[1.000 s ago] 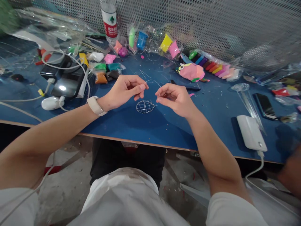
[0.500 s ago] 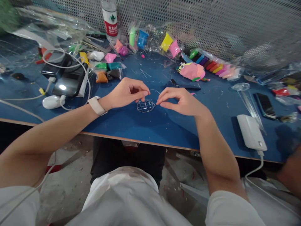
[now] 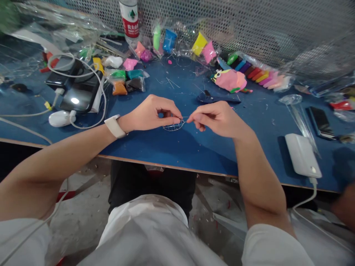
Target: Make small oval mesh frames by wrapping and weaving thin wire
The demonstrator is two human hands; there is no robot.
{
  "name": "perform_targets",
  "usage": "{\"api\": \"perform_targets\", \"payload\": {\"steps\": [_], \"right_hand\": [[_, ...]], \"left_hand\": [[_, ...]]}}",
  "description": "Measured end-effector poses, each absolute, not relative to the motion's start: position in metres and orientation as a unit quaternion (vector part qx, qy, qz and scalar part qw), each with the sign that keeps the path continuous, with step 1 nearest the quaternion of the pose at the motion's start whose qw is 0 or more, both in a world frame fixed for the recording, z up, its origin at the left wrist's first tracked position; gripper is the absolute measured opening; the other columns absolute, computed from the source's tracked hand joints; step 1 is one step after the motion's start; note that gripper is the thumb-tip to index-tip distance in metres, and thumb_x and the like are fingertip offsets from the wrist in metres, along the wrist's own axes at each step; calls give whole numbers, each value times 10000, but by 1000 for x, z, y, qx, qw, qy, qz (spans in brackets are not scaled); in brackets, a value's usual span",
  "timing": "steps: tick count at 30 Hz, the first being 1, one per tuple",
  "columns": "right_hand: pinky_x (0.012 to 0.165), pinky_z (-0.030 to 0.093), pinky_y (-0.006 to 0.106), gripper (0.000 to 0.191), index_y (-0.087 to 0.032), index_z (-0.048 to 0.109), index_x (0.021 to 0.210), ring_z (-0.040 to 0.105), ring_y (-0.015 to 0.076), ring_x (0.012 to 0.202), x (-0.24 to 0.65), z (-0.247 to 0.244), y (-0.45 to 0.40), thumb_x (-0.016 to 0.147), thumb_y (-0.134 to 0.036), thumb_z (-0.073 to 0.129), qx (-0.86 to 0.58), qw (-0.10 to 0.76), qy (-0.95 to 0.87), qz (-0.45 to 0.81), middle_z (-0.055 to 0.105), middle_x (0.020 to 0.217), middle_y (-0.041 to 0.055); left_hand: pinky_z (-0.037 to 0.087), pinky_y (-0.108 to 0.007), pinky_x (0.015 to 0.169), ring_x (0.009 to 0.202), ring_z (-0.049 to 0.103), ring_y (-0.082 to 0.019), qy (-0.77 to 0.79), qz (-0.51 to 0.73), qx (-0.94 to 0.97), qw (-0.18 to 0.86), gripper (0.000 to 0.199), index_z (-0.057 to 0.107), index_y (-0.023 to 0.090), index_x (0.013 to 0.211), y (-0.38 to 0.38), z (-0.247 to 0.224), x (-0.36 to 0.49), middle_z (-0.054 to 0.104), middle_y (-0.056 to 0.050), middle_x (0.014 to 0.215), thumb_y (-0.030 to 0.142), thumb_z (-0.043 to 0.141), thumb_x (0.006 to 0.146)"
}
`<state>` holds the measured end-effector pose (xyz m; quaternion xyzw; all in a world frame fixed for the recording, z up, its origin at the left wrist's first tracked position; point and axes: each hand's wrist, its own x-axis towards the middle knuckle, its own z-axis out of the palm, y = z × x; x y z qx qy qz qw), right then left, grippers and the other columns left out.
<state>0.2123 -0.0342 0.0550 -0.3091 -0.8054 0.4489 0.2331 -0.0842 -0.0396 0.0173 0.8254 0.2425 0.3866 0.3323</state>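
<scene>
Just in from the front edge of the desk (image 3: 155,149), about midway along it, a small wire mesh (image 3: 173,128) sits by my fingertips, seemingly laid low so the surface can steady it. Its long axis runs side to side, roughly along that edge; the rounded end lies to my left, partly hidden beneath my fingers, and the narrowed, twisted tip points to my right. My left hand (image 3: 154,114) comes over the mesh with thumb and forefinger pinched on a thin wire (image 3: 185,117), probably to steady that strand near the tip. My right hand (image 3: 216,119) meets it from the other side, forefinger stretched to the tip and the other fingers curled; I cannot tell whether it grips anything. Working from opposite sides, I think, leaves the tip in plain sight.

Farther in, beyond my right hand, a dark-handled tool (image 3: 222,99) lies nearly parallel to the front edge, I suppose for easy reach. Behind it rests a pink clay figure (image 3: 230,80), and toward the back edge wrapped clay packets (image 3: 255,74) make a row before the perforated panel (image 3: 263,29), perhaps put there to leave me elbow room
</scene>
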Motion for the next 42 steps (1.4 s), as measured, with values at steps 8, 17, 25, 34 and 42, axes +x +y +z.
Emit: {"api": "perform_targets", "payload": {"steps": [8, 17, 25, 34, 42], "right_hand": [[486, 532, 281, 548, -200, 865, 903, 708, 136, 567, 262, 55, 1, 1021, -735, 864, -356, 136, -776, 502, 785, 703, 30], [491, 592, 274, 538, -204, 785, 1032, 773, 174, 564, 259, 46, 2, 1006, -731, 885, -362, 75, -710, 599, 810, 720, 26], [567, 632, 270, 480, -211, 745, 1056, 798, 173, 623, 244, 45, -2, 1036, -670, 886, -367, 44, -682, 631, 845, 776, 38], [492, 571, 276, 540, -218, 762, 1079, 741, 162, 533, 212, 22, -11, 988, -731, 904, -348, 103, -675, 643, 813, 739, 17], [443, 440, 257, 465, -198, 828, 1069, 639, 108, 465, 195, 22, -24, 1038, -659, 881, -361, 136, -703, 597, 736, 667, -25]], "left_hand": [[542, -306, 647, 639, 656, -147, 259, 339, 875, 228, 135, 808, 232, 1024, -26, 15, -99, 816, -51, 921, 267, 808, 893], [487, -325, 685, 623, 681, -156, 230, 231, 913, 245, 209, 808, 258, 812, -18, 13, -105, 804, -19, 785, 374, 762, 979], [533, -265, 783, 734, 757, -135, 274, 170, 913, 251, 255, 876, 209, 938, -20, 17, -107, 861, -50, 892, 390, 724, 1035], [560, -256, 771, 776, 820, -156, 277, 180, 901, 283, 255, 909, 216, 1106, -16, 16, -113, 898, -41, 928, 338, 721, 985], [539, -251, 733, 694, 753, -124, 260, 221, 892, 298, 275, 906, 210, 979, -17, 16, -105, 878, -37, 862, 394, 715, 1050]]}}
